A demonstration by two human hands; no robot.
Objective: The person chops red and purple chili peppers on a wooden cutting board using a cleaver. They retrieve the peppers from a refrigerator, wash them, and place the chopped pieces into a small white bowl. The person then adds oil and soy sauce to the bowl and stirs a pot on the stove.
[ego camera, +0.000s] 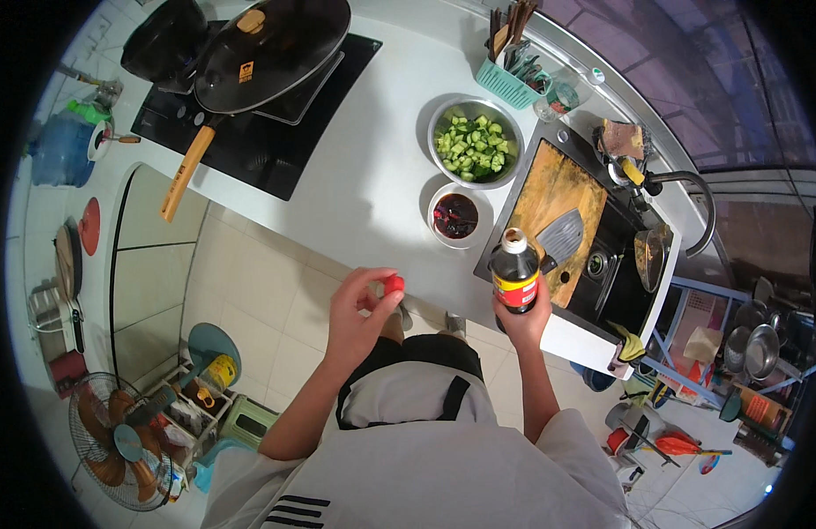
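Between the thumb and fingers of my left hand [358, 317] is a small red bottle cap [394, 284], held in front of the counter edge. My right hand [528, 317] grips a dark sauce bottle [515, 271] with a red and yellow label; its white neck is uncapped. The bottle stands nearly upright beside the sink's near corner. Beyond it on the counter sits a white bowl [455, 243] of dark liquid with some reddish bits. Behind that, a steel bowl [441, 165] holds chopped green cucumber pieces [472, 147].
A wooden cutting board [553, 182] lies across the black sink [619, 264], with a slotted spatula [561, 237] on it. A lidded pan [269, 59] rests on the cooktop [275, 159], its wooden handle [188, 173] jutting past the counter edge. A green utensil basket [507, 84] stands behind the bowls.
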